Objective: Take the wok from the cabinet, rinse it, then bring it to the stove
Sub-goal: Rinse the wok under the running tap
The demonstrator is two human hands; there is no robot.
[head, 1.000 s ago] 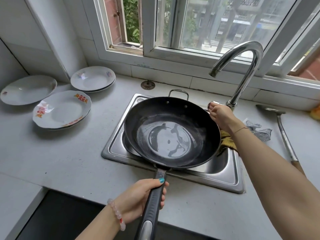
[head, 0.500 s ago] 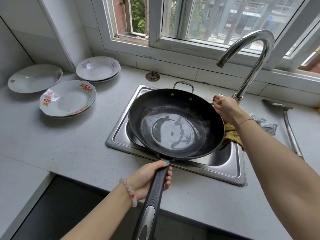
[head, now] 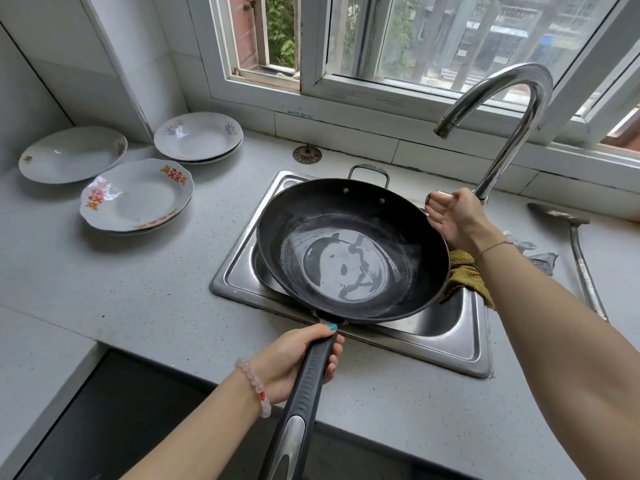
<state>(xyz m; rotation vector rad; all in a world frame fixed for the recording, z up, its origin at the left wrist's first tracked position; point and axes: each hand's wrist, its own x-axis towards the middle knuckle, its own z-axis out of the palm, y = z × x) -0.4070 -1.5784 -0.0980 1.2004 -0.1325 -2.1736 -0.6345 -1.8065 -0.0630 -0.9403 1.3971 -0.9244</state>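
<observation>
A grey counter runs under a window, with a steel sink set into it. A black wok is held over the sink, covering its left and middle, and the wok's near rim reaches past the sink's front edge. The left hand is wrapped tightly round the long black handle, close to the bowl, thumb on top. The right hand is just beside the wok's far right rim, its fingers curled round the tap lever at the foot of the faucet. The curved spout ends above the counter behind the wok's far right rim. To the left, well apart from the wok, plates lie in three spots, with bare counter between them and the sink. To the right, a metal spatula lies on the counter near the right forearm. A yellow cloth hangs over the sink's right edge, touching or just under the wok's rim.
</observation>
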